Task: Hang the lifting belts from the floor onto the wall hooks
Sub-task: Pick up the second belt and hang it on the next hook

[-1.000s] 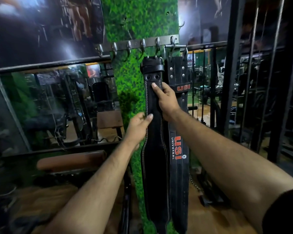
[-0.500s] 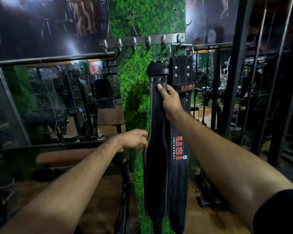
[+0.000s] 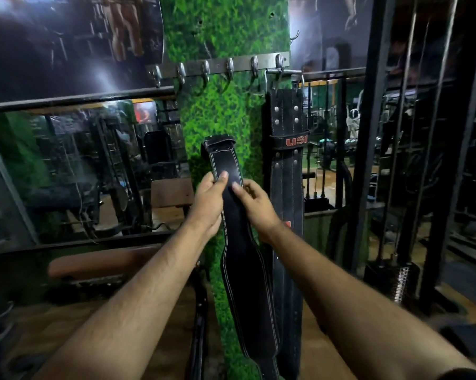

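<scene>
The green turf panel (image 3: 225, 111) is your landmark: the hook rail (image 3: 220, 67) runs across its upper part, with several hooks bare to the left. At the panel's right edge the USI belt (image 3: 286, 165) already hangs from the rail's rightmost hooks, so that one looks finished. In front of the panel's middle, well below the rail, you hold the stitched black belt (image 3: 242, 256) upright, its buckle end (image 3: 218, 144) on top and the long tail dropping toward the floor. Keeping the buckle end uppermost probably leaves it free to loop over a hook. Your left hand (image 3: 208, 202) is closed on the belt's left edge, thumb pressed across the front. Your right hand (image 3: 256, 205) pinches the right edge just opposite, steadying the strap.
</scene>
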